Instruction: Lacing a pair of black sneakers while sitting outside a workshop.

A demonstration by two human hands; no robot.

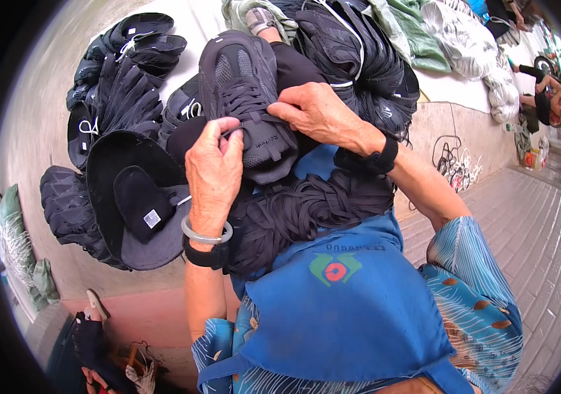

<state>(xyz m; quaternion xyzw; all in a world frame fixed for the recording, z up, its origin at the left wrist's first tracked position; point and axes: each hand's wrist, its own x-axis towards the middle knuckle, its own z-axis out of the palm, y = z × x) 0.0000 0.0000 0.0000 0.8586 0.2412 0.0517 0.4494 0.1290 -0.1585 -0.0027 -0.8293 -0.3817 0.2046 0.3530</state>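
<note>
A black mesh shoe upper (234,75) with flat dark laces is being held between the two bare hands, its rounded toe being turned away from the body and its padded tongue lying to the right of the left fingertips. By the left hand (213,161), thumb and forefinger almost meeting, a thin dark strip (227,134) is being pinched at the near-left edge of the upper; whether it is a lace or an edging cannot be told. By the right hand (316,113), fingers curled and thumb and forefinger drawn together, the opposite edge is being gripped. Little room is being left between the fingertips, the tongue filling that gap. Below both hands, a heap of flat dark laces (320,203) is being supported on a bright blue cloth apron (359,308). Just left of the left hand, movement is being bounded by an open black fabric shell with a grey lining (106,180); beyond the right hand, by a stack of black shoe uppers (385,72). Wider space is being offered right of the right forearm, where pale concrete (428,131) is showing.
</note>
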